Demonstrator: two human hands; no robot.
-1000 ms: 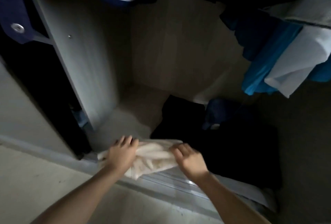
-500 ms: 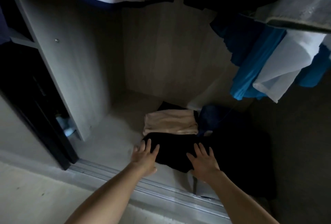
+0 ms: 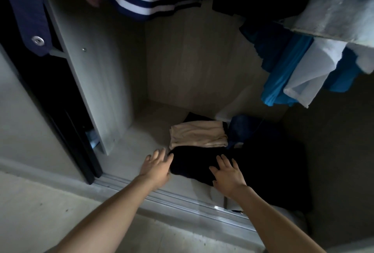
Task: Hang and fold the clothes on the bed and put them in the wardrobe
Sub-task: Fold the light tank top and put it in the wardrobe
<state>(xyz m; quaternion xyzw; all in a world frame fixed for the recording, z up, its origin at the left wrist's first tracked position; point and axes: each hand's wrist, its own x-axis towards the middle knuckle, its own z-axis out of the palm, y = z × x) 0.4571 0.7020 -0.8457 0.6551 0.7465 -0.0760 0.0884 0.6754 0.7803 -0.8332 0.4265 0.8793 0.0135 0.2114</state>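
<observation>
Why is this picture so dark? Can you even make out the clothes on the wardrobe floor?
Head view: dim light, with the right side of the wardrobe lost in shadow; the cream folded garment shows clearly, the black garment before it nearly merges with the dark; the left hand and right hand are best lit; the wide lens bows the door track.

Both bare arms reach forward and down. The left hand (image 3: 156, 166) and the right hand (image 3: 227, 175) are palm-down, near each other, fingers straight and slightly spread, pointing far.
</observation>
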